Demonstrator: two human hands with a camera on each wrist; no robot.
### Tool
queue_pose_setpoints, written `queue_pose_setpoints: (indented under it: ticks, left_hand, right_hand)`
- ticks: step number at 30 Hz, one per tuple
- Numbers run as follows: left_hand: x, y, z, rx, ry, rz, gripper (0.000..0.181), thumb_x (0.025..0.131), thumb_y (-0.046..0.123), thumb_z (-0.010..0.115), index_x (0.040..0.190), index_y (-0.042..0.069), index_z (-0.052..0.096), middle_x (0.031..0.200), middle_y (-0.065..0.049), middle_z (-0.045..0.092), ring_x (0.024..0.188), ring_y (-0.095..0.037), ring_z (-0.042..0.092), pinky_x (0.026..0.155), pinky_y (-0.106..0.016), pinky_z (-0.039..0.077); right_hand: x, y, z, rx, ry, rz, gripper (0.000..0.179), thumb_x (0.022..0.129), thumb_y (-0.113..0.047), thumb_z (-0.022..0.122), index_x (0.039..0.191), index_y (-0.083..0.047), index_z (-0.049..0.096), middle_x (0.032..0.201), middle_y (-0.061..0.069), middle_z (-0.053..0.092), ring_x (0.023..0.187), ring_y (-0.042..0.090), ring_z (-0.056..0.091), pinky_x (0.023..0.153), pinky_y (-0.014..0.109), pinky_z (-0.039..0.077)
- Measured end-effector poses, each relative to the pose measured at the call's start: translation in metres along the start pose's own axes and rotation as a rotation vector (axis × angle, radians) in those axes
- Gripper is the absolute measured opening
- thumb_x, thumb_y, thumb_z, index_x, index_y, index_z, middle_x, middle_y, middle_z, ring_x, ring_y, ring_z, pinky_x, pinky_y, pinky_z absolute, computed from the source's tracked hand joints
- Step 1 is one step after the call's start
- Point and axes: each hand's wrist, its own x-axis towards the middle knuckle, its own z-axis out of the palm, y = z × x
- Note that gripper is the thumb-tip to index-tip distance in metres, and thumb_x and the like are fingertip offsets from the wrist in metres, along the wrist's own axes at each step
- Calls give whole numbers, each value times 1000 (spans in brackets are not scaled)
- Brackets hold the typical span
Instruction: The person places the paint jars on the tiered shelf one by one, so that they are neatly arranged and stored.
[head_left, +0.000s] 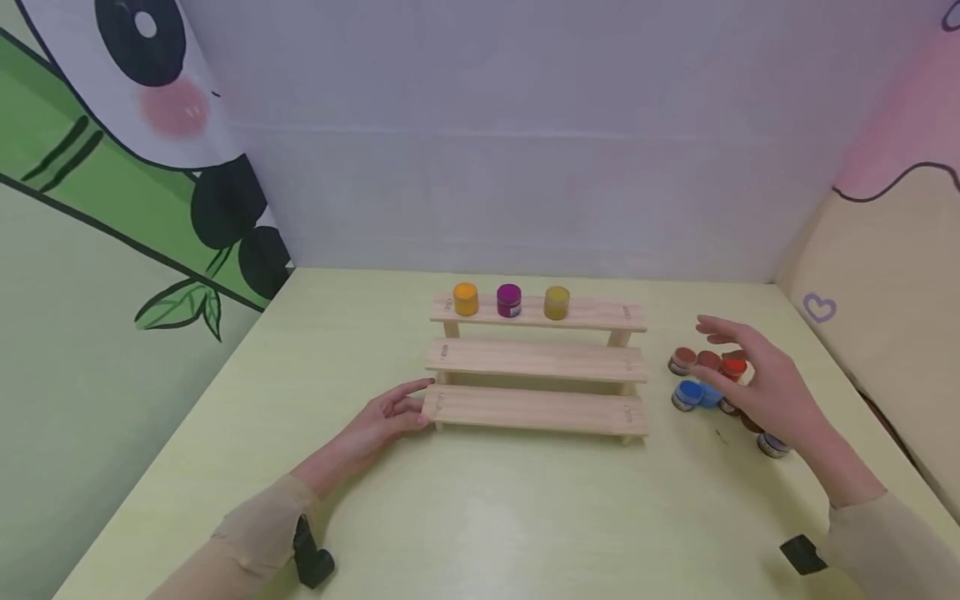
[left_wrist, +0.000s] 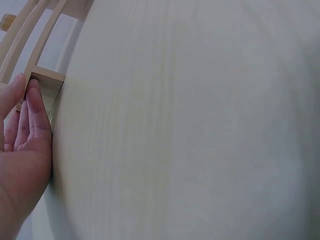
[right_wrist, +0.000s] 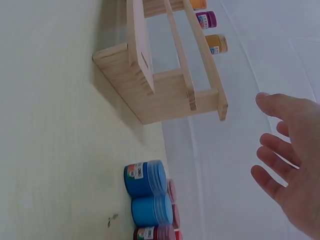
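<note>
A three-tier wooden display rack (head_left: 536, 360) stands on the table. My left hand (head_left: 381, 427) holds the left end of its lowest board, thumb above and fingers below, as the left wrist view shows. On the top board sit an orange paint jar (head_left: 466, 302), a purple paint jar (head_left: 509, 303) and a yellow paint jar (head_left: 557, 305). My right hand (head_left: 768, 387), fingers spread and holding nothing, hovers over a group of paint jars at the rack's right. These include a blue jar (right_wrist: 144, 178) and a red jar (head_left: 734, 368); the hand hides some.
The pale wooden table (head_left: 480, 517) reaches back to a plain pale wall (head_left: 525, 192). A panel with a painted panda and bamboo (head_left: 97, 175) stands at the left. At the right is a pink and beige panel (head_left: 892, 275). A lavender-toned jar (head_left: 773, 445) lies nearest the right forearm.
</note>
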Motion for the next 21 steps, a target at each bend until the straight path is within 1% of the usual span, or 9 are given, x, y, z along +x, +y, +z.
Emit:
queue_pose_setpoints:
  ticks: [2,3,5,8,10,13,18,21]
  left_hand:
    - [-1,-1,1,4,-2,-5,68,96,15,64,155,11,31,112,8,68,106,-5,64,92,-19,50]
    - [-1,-1,1,4,2,-12,68,96,14,64,155,11,31,111,8,68,106,-5,64,92,-19,50]
    - [-1,-1,1,4,5,-15,67,96,14,64,155,12,32,111,9,68,106,-5,64,92,-19,50]
    - [-1,-1,1,8,4,-8,67,96,14,64,155,12,31,111,10,69,107,-4,64,92,-20,50]
    - [0,0,1,7,5,-6,67,96,14,64,155,12,31,111,10,69,107,-4,64,92,-20,50]
    - [0,1,1,4,0,-8,68,96,14,64,155,12,31,111,10,69,106,-4,64,92,-20,50]
    - [1,3,0,5,-2,-18,68,95,13,64,155,11,31,111,10,69,105,-5,64,92,-20,50]
    - [1,4,0,5,-2,-23,68,95,12,64,155,11,31,111,10,69,105,-5,64,91,-20,50]
  right_hand:
    - [-10,7,-4,-24,-1,1,71,84,-15,79,147,-19,47,131,7,59,104,-25,41,80,1,38]
    - [-15,10,-5,-29,0,11,71,83,-15,80,147,-19,47,131,2,58,104,-25,40,80,0,37]
    - [-23,16,-9,-27,6,26,71,83,-14,80,146,-17,47,131,-9,55,105,-25,40,82,-2,36]
    - [-34,24,-16,-23,15,64,71,83,-13,80,146,-20,48,129,-27,48,107,-24,41,84,-5,33]
    - [-41,30,-20,-23,16,68,73,82,-12,80,146,-20,47,128,-36,44,108,-24,40,83,-5,32]
    - [-50,38,-24,-35,14,72,74,81,-13,81,146,-21,47,126,-41,40,109,-26,39,82,-6,32]
    - [-58,49,-29,-70,25,42,79,78,-9,83,147,-18,47,127,-40,39,110,-24,38,85,-7,30]
    - [-62,54,-32,-79,10,32,84,75,-8,85,148,-18,44,130,-42,37,110,-22,37,86,-6,28]
